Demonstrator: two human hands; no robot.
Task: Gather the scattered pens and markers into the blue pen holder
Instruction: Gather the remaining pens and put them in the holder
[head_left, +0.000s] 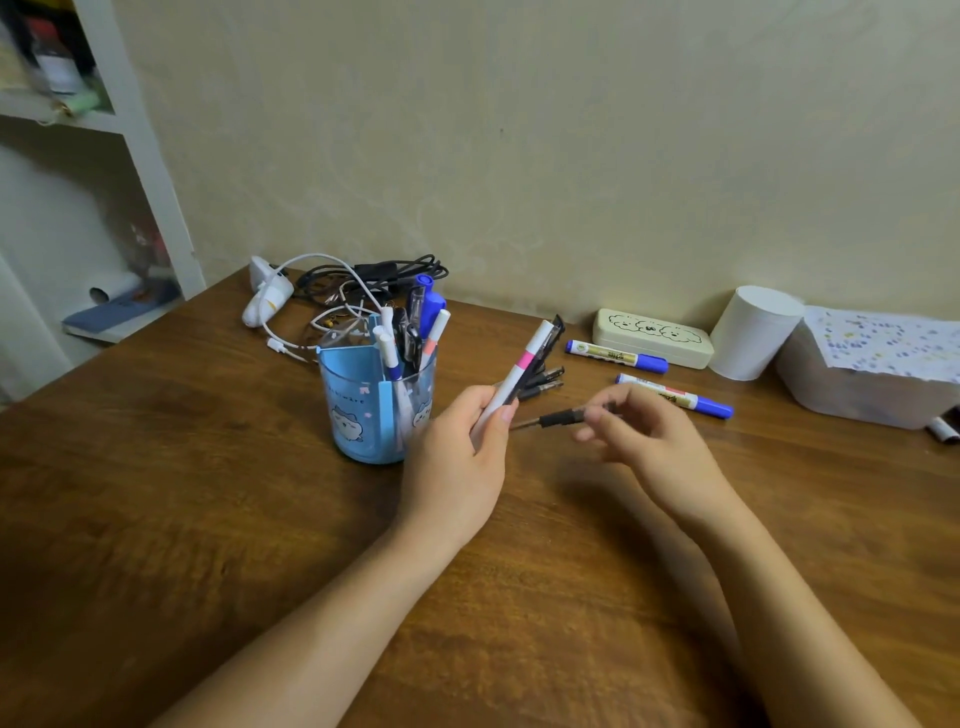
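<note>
The blue pen holder (363, 410) stands on the wooden desk (208, 493) with several pens and markers upright in it. Just right of it, my left hand (457, 462) grips a white pen with a pink band (522, 371) together with a black pen (545, 351), both tilted up to the right. My right hand (644, 436) pinches a black pen (558, 418) that points left toward my left hand. Two blue-capped markers (615, 356) (675, 397) lie on the desk to the right. Two dark pens (543, 382) lie behind my left hand.
A tangle of cables and a white device (267, 299) lie behind the holder. A cream case (652, 338), a white cup (753, 332) and a white container under patterned paper (872, 364) line the wall at right. A black-and-white marker (943, 428) lies at the far right edge. A shelf (104, 156) stands left.
</note>
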